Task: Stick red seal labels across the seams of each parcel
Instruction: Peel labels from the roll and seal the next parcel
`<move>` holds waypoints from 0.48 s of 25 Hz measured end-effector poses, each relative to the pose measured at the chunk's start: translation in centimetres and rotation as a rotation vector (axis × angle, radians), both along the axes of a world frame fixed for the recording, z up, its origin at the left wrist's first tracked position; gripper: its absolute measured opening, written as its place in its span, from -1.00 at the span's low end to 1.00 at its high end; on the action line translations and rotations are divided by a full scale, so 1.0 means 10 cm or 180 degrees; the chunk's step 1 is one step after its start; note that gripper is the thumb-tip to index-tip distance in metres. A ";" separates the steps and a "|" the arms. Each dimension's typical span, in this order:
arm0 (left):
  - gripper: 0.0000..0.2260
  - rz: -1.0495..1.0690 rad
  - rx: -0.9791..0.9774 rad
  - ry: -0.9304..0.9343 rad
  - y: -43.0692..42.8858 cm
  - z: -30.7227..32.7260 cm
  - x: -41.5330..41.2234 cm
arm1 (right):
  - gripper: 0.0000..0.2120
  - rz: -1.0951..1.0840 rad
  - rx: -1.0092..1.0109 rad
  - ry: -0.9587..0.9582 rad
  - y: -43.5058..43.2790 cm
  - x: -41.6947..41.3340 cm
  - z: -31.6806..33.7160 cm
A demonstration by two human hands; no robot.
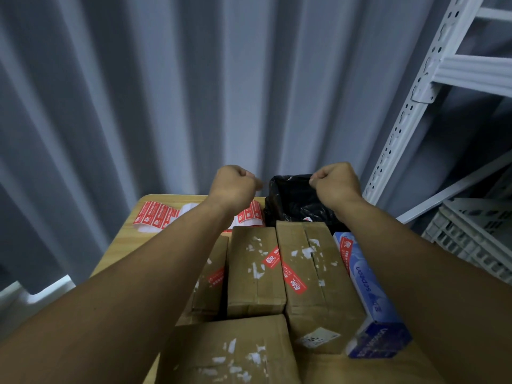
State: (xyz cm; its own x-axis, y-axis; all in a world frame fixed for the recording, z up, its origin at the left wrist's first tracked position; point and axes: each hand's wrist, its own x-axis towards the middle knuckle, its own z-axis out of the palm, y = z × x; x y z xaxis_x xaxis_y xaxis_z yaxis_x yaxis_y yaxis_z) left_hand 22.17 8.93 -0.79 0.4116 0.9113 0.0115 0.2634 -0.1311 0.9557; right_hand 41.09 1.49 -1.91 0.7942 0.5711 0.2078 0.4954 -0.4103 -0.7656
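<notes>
Several brown cardboard parcels [256, 270] lie packed together on a wooden table [122, 239]. Red seal labels [291, 275] run across the seam between two parcels, and another red label [216, 278] sits on the left parcel. A blue box [371, 289] at the right carries a red label at its far end. Sheets of red labels [155, 214] lie at the table's far edge. My left hand [234, 184] and my right hand [335, 181] are stretched out above the far end of the table, both closed as fists, with nothing visible in them.
A black plastic bag [293, 200] sits beyond the parcels under my right hand. A white metal shelf rack [415, 106] stands at the right, with grey plastic crates [471, 234] below it. A grey curtain [166, 92] hangs behind the table.
</notes>
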 end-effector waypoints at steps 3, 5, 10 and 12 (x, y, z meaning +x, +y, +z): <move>-0.92 0.0067 0.0000 0.0034 0.05 0.04 -0.16 | -0.85 0.0148 -0.0026 -0.0008 0.08 -0.15 0.04; -0.92 0.0118 -0.0022 0.0047 0.09 0.06 -0.27 | -0.87 0.0233 -0.0062 -0.0025 0.18 -0.27 0.08; -0.87 0.0163 -0.0084 0.0193 0.24 -0.01 -0.49 | -0.82 0.0623 -0.0376 -0.0014 0.52 -0.62 0.04; -0.87 0.0155 -0.0118 0.0249 0.33 -0.07 -0.52 | -0.92 0.0906 -0.0705 -0.0032 0.66 -0.73 -0.03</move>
